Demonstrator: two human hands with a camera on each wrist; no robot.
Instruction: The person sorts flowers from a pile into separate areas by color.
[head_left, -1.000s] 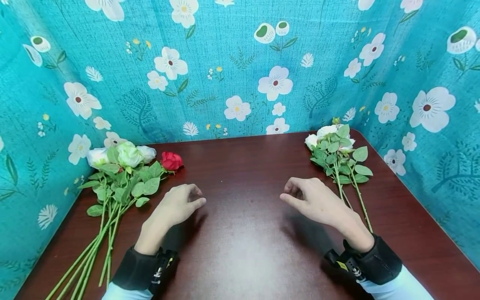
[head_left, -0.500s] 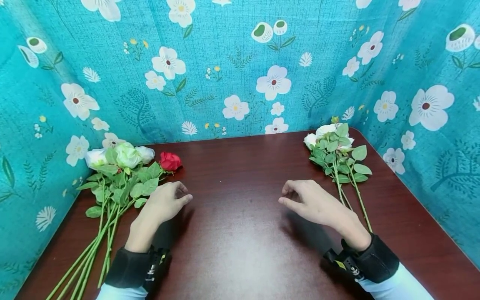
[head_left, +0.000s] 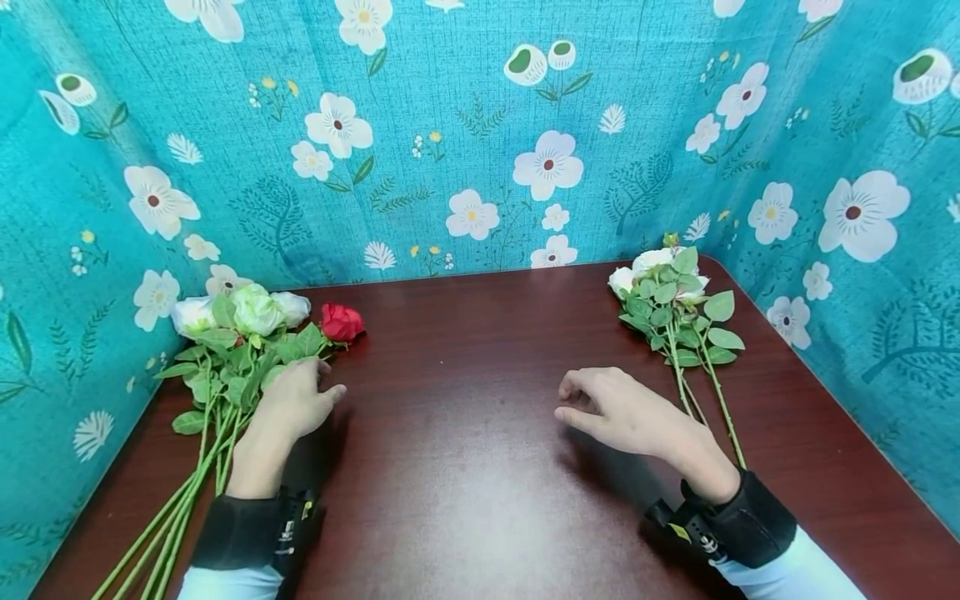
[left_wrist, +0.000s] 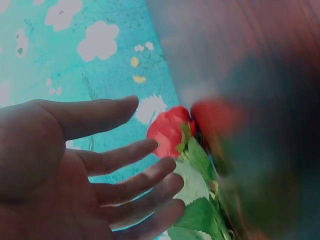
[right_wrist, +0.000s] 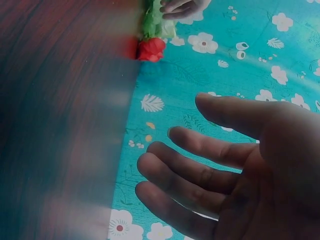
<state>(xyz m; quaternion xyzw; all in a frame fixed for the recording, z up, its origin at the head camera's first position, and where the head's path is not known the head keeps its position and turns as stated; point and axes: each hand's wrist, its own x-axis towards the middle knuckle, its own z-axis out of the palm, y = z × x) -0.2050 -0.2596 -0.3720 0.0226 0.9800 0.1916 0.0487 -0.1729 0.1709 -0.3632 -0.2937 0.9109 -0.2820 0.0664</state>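
My left hand hovers at the right side of a bunch of artificial roses, overlapping some leaves in the head view. Its fingers are relaxed and hold nothing, as the left wrist view also shows. Just beyond the fingertips lies a red rose, seen close in the left wrist view. White and pale green roses lie left of it, their long green stems running toward the front. My right hand hangs over the table with loosely bent, empty fingers, left of a second bunch of white roses.
A dark reddish-brown table lies under both hands. Behind it and along both sides hangs a turquoise curtain with printed flowers. The right bunch's stems run close to my right wrist. Each wrist wears a black band.
My left hand has moved left, from beside the red rose to over the edge of the left bunch's leaves. The right hand has lowered very slightly. The flowers stay where they were.
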